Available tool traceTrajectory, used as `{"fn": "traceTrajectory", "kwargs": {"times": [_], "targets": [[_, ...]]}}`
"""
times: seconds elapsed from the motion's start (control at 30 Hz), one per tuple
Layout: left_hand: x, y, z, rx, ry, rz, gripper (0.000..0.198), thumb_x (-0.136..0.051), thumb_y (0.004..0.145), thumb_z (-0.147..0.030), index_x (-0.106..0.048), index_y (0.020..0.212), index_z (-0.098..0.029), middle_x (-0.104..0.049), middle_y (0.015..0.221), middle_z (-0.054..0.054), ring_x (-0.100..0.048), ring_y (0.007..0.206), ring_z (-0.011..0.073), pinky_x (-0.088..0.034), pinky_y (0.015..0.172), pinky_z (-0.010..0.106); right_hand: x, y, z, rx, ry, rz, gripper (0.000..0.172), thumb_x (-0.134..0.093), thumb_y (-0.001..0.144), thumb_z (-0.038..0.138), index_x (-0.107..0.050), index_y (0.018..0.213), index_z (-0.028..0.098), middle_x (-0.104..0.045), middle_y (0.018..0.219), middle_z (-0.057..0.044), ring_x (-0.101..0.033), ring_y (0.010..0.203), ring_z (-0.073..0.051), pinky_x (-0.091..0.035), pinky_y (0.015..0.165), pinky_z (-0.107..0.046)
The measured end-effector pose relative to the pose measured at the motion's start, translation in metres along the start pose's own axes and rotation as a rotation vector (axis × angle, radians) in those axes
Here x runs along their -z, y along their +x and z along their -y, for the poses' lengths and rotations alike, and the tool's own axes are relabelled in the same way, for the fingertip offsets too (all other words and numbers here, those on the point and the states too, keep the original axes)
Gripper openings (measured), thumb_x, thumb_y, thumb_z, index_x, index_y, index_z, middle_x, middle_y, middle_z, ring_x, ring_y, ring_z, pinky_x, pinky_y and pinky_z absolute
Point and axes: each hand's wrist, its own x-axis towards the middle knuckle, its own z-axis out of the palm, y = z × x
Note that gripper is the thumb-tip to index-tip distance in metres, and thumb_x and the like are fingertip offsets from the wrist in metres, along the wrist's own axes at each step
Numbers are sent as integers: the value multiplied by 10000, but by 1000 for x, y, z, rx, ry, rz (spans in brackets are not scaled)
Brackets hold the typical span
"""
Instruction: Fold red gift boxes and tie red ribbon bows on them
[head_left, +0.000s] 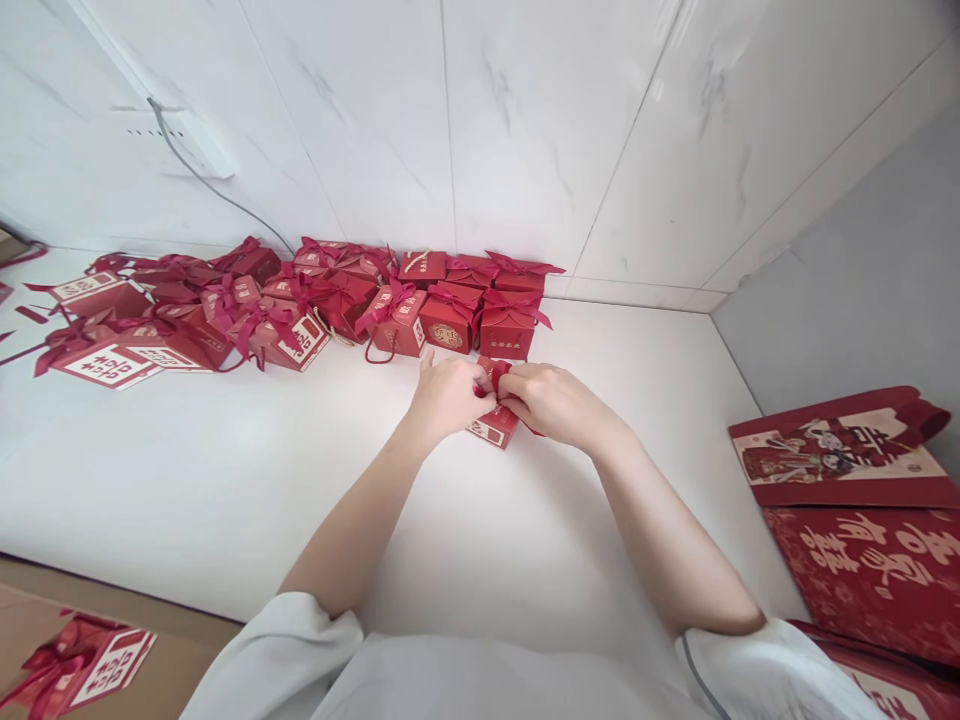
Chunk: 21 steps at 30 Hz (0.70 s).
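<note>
A small red gift box [493, 432] with a white label on its near side sits on the white table in front of me. Both hands meet over its top, where a red ribbon [498, 372] shows between my fingers. My left hand [452, 398] comes in from the left, fingers pinched on the ribbon. From the right, my right hand [551, 400] also pinches the ribbon, and a short end hangs below that hand. My fingers hide much of the box's top. Just behind stands a red box with a bow [506, 325], close to the one under my hands.
Several red ribboned boxes [247, 300] line the wall from the left to the middle. Red gift bags [862, 570] lie at the right edge. At lower left, a cardboard carton [180, 655] holds another red box [90, 670]. A grey cable [217, 190] runs down the wall.
</note>
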Motion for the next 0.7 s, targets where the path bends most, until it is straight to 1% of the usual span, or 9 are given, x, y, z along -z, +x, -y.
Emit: {"fn": "traceTrajectory", "kwargs": {"times": [0.13, 0.23, 0.3, 0.37, 0.43, 0.47, 0.57, 0.63, 0.7], "targets": [[1, 0, -2, 8, -36, -8, 111, -596, 721, -285, -654, 647, -226, -682, 701, -10, -598, 738, 214, -45, 1114, 540, 17, -12, -1, -42, 52, 51, 212, -421, 813, 56, -545, 713, 196, -565, 703, -3, -443, 586, -126, -292, 546, -254], [3, -2, -4, 18, -32, 9, 92, -594, 728, -274, -651, 671, -230, -674, 704, -14, -595, 775, 218, -49, 1111, 549, 27, -21, -4, -78, 122, 100, 196, -443, 761, 47, -530, 685, 205, -569, 694, 15, -446, 580, -120, -296, 538, -249], [3, -2, -5, 19, -28, 16, 77, -599, 730, -268, -639, 677, -230, -664, 701, -14, -592, 795, 222, -63, 1107, 558, 28, -24, -5, -107, 157, 163, 197, -453, 733, 41, -534, 661, 207, -579, 678, 20, -454, 567, -117, -296, 526, -249], [4, -2, -5, 12, -38, 3, 56, -608, 724, -261, -621, 682, -225, -657, 707, -12, -587, 813, 226, -82, 1100, 568, 23, -23, -3, -138, 195, 232, 214, -458, 702, 22, -553, 642, 205, -593, 658, 22, -461, 549, -114, -297, 507, -246], [7, -2, -3, 5, -84, -12, 30, -618, 711, -250, -611, 707, -222, -648, 711, -7, -583, 824, 227, -139, 1085, 571, 14, -18, 5, -130, 248, 262, 236, -465, 685, 2, -587, 650, 201, -620, 672, 17, -493, 565, -114, -320, 513, -241], [10, -1, -2, 6, -135, 0, 40, -624, 705, -248, -613, 731, -221, -646, 720, -4, -583, 824, 225, -197, 1069, 559, 9, -15, 10, -107, 278, 259, 243, -472, 685, -3, -608, 667, 199, -637, 693, 12, -515, 588, -116, -338, 528, -238], [25, 0, 5, 29, -379, 117, 128, -631, 717, -286, -632, 823, -214, -653, 790, 17, -594, 811, 206, -405, 932, 449, -1, -9, 27, -41, 347, 235, 248, -498, 732, 23, -668, 785, 195, -680, 792, -10, -578, 683, -131, -393, 599, -244], [37, 0, 10, 59, -503, 171, 173, -617, 754, -350, -637, 851, -209, -663, 872, 35, -602, 841, 196, -455, 846, 372, 2, -10, 31, -16, 393, 279, 201, -557, 761, 92, -687, 869, 201, -696, 861, -22, -607, 750, -151, -422, 638, -256], [47, -1, 14, 100, -534, 155, 216, -599, 783, -412, -636, 850, -209, -667, 932, 41, -602, 891, 193, -455, 830, 337, 13, -14, 27, -6, 484, 376, 149, -630, 766, 202, -690, 902, 208, -701, 899, -26, -628, 795, -170, -451, 669, -269]]}}
